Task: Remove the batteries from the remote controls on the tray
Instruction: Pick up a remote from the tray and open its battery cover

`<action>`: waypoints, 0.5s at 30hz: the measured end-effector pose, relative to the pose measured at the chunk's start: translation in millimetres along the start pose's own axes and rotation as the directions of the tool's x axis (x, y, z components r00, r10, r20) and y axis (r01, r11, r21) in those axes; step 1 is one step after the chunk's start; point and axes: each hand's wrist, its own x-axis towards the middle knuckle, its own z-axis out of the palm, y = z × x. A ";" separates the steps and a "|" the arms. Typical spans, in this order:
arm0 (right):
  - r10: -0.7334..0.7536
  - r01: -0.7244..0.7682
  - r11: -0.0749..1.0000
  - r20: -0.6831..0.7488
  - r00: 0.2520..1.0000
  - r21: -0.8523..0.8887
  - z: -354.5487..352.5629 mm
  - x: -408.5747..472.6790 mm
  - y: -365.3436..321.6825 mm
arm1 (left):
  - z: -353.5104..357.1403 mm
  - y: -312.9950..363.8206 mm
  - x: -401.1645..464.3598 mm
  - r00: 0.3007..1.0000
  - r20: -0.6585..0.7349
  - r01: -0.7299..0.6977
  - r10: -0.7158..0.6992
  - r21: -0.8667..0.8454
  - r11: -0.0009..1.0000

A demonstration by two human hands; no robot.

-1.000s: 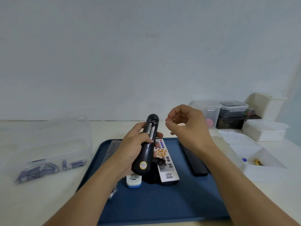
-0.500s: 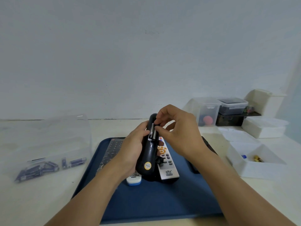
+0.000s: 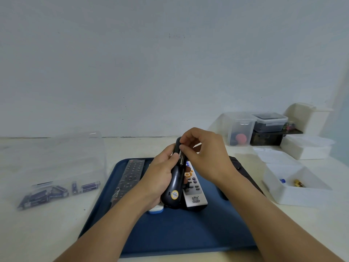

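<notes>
A: What are the fingers doing?

B: The right hand (image 3: 205, 157) has its thumb and forefinger curled in a pinch on a battery (image 3: 182, 157) that sits in the open back of a black remote control (image 3: 174, 183); whether the battery has lifted out of its slot I cannot tell. The left hand (image 3: 160, 175) is wrapped round the body of that remote, thumb pressed just beside the battery compartment, holding it tilted, top end toward 12 o'clock, above the tray.

A: And around the hands?

B: Under them lies the blue tray (image 3: 188, 233). On it, at 3 o'clock of the held remote and just beside it, a white remote with orange buttons (image 3: 193, 188). At 9 o'clock, a long dark remote in clear wrap (image 3: 130, 174). A small white and blue remote (image 3: 155, 209) peeks out below the left hand, and a black remote (image 3: 243, 171) shows past the right wrist.

A: Off the tray?

B: At 9 o'clock, well apart, a clear plastic bag of batteries (image 3: 56, 191). At 3 o'clock, an open white box (image 3: 294, 193) with small items inside. At 2 o'clock, lidded plastic containers (image 3: 270, 121) near the wall.
</notes>
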 end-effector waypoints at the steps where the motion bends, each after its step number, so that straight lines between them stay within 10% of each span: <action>1: 0.015 -0.014 1.000 -0.005 1.000 0.019 -0.5 0.3 0.8 | 0.5 0.2 -0.3 1.000 -0.006 0.001 -0.001 0.012 1.000; 10: 0.247 -0.211 0.874 -0.027 0.969 0.438 -0.9 0.7 -3.1 | -0.6 1.8 4.9 0.998 -0.070 -0.002 -0.001 -0.050 0.999; 15: 0.638 -0.451 0.221 0.222 0.737 0.865 -10.5 9.4 4.4 | 1.5 7.6 4.0 0.996 -0.057 0.060 -0.070 -0.173 0.983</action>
